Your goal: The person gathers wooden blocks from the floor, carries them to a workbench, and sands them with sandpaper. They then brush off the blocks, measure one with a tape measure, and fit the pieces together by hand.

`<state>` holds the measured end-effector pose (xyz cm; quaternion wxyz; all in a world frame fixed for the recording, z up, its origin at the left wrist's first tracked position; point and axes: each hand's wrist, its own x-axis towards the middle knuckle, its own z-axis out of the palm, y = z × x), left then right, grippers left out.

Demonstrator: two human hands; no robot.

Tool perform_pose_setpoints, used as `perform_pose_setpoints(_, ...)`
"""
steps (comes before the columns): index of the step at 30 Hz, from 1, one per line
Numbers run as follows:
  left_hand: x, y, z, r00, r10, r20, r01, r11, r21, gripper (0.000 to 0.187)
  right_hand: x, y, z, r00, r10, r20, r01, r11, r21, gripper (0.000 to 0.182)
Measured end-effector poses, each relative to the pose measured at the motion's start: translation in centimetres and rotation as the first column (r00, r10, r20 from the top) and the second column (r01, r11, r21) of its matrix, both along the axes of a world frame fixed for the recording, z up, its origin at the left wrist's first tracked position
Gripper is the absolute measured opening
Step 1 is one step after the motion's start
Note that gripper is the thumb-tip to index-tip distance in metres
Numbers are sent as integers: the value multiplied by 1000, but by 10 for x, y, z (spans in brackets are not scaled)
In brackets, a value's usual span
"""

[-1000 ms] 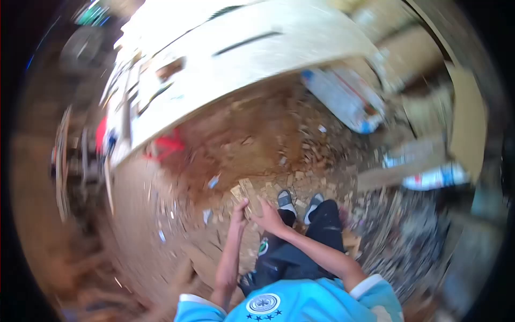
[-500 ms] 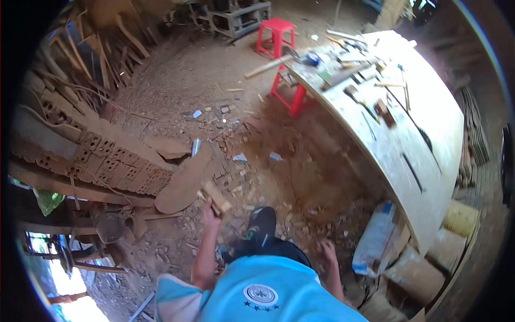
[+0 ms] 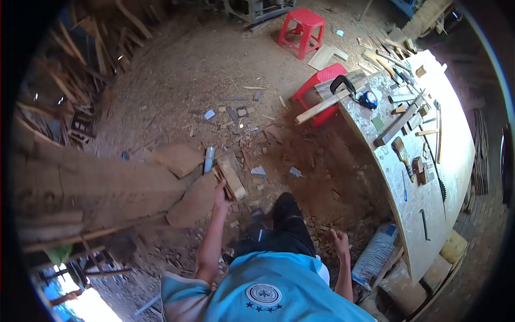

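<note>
My left hand [image 3: 221, 199] is closed around light-brown wood blocks [image 3: 232, 178], which look like two or more short pieces held together. They are held above the littered floor, beside a rounded brown board [image 3: 196, 201] and a clear cylinder [image 3: 209, 159]. My right hand [image 3: 339, 242] hangs low at my side with its fingers curled, and nothing shows in it. Close to it lies a white and blue sack [image 3: 378, 252], apart from the hand.
On the right, a pale worktable [image 3: 413, 231] carries a tape measure [image 3: 368, 99], a brush [image 3: 401, 151], a clamp [image 3: 343, 84] and several wood pieces. Red stools [image 3: 306, 24] stand ahead. Wood scraps cover the floor [image 3: 214, 80]; long timber [image 3: 70, 43] leans at the far left.
The view has moved forward, so the worktable and stools show more fully. My left hand still holds the wood blocks. My right hand's fingers look more curled than before.
</note>
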<state>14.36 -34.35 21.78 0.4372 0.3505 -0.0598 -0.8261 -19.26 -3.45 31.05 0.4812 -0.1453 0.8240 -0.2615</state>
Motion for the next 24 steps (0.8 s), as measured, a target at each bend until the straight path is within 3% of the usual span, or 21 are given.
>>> perform_pose_setpoints(2,-7,-57,7,996,-37,-86,31,997,-67,44,3,-64,13,994,37,-104,-57,979,-195,19)
perform_pose_setpoints(5,-19,-144,-6,987,104,-124,-121,982,-143,51,3,-192,65,988,-5,-157,-66,894,-443,16)
perform_pose_setpoints(6,-22,-151,6,985,122,-125,-139,981,-135,52,1,-222,79,990,-8,-138,-62,867,-494,16)
perform_pose_setpoints(8,-41,-199,50,978,149,-150,-174,970,-171,53,-16,-291,93,952,74,-297,-239,785,-572,16)
perform_pose_setpoints(9,-38,-220,50,979,155,-134,-180,964,-197,53,-18,-316,99,925,93,-368,-311,743,-593,16)
perform_pose_setpoints(12,-40,-270,64,970,201,-136,-229,943,-240,53,-23,-385,123,988,120,-100,-157,784,-600,15)
perform_pose_setpoints(16,-57,-344,83,968,178,-176,-229,914,-335,49,-44,-447,122,968,218,-124,-249,780,-575,15)
perform_pose_setpoints(19,-79,-412,81,966,230,-119,-252,939,-236,44,-62,-487,121,982,147,-119,-188,822,-538,15)
perform_pose_setpoints(23,-142,-520,67,978,-20,-210,-22,980,-196,54,-81,-548,124,991,-30,-130,-35,880,-474,26)
perform_pose_setpoints(24,-161,-553,59,963,-86,-254,41,983,-180,56,-85,-562,113,968,-100,-232,-43,840,-542,27)
